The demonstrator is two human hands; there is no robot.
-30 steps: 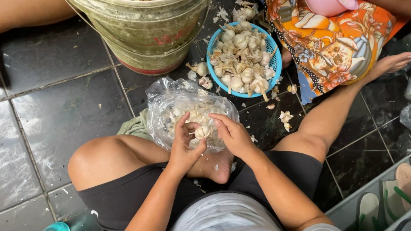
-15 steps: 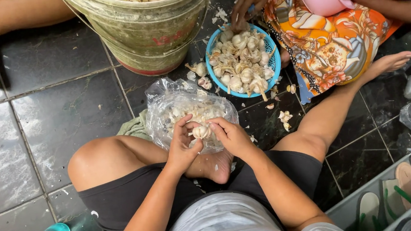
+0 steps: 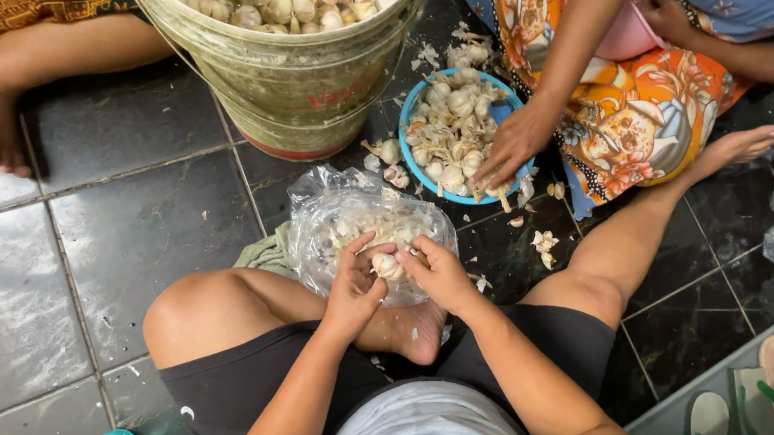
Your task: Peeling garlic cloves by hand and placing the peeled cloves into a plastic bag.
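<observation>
Both hands meet over the clear plastic bag (image 3: 330, 215), pinching one garlic bulb (image 3: 386, 266) between them: the left hand (image 3: 353, 287) cups it from below with fingers curled, the right hand (image 3: 438, 274) presses thumb and fingertips onto its papery skin. Since a second ago the co-worker's hand (image 3: 514, 144) has come down into the blue bowl (image 3: 412, 119), reaching among lumpy white bulbs, so the peeling here goes on alongside. Dry flaky husks lie on the glossy dark tiles (image 3: 138, 232); the worn round bucket (image 3: 298, 75) holds more garlic.
</observation>
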